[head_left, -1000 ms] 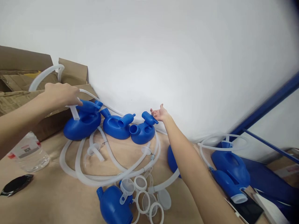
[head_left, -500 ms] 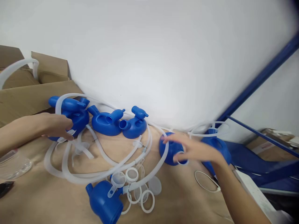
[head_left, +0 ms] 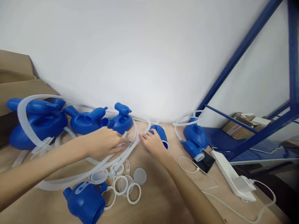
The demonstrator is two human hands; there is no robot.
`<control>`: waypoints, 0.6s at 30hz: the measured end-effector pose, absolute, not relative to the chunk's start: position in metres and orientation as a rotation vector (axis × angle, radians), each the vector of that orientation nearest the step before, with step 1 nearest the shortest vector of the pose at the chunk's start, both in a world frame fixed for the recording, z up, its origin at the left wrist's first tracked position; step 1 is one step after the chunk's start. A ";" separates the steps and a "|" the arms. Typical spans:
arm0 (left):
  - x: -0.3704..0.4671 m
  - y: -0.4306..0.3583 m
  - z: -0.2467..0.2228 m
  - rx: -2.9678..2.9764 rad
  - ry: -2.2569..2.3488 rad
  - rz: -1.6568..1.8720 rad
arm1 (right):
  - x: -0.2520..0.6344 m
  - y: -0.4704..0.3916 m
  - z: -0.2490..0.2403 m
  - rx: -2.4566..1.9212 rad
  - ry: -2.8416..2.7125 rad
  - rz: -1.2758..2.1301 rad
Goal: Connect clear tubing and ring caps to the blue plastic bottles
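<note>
Left hand [head_left: 106, 143] at view's 8 o'clock, over clear tubing [head_left: 126, 153] at 7; right hand [head_left: 153, 143] at 6, fingers near tubing, blue bottle [head_left: 161, 133] just beside, 5 o'clock. Can't tell whether either grips anything.

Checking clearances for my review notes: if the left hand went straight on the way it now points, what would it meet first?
Most likely the translucent white, curved plastic tubing just ahead of the left hand; depth is unclear, so they may be touching.
</note>
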State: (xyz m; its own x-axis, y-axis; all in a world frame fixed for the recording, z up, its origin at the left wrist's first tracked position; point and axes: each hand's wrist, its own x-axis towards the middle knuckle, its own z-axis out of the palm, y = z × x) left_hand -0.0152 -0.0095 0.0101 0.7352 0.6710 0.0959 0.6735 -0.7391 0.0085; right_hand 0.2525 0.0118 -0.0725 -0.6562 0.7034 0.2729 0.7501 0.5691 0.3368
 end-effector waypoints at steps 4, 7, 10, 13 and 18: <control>0.041 -0.009 0.002 -2.878 -1.103 -0.012 | 0.236 0.006 -0.082 -1.389 -2.685 -0.582; 0.062 0.001 -0.027 -2.893 -1.295 0.028 | 0.247 -0.011 -0.080 -1.353 -2.661 -0.566; 0.070 0.013 -0.057 -2.953 -1.382 -0.059 | 0.280 -0.032 -0.070 -1.303 -2.522 -0.491; 0.072 0.026 -0.066 -3.040 -1.445 -0.175 | 0.320 -0.044 -0.065 -1.345 -2.316 -0.348; 0.069 0.057 -0.047 -3.047 -1.465 -0.354 | 0.362 -0.039 -0.095 -1.287 -2.052 0.065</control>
State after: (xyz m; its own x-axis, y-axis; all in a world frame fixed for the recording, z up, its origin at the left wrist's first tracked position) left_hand 0.0691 0.0566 -0.0472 0.6131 0.7866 0.0736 0.7335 -0.6014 0.3167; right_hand 0.3619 -0.0387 -0.0953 -0.2585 0.8059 0.5327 0.7707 0.5045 -0.3892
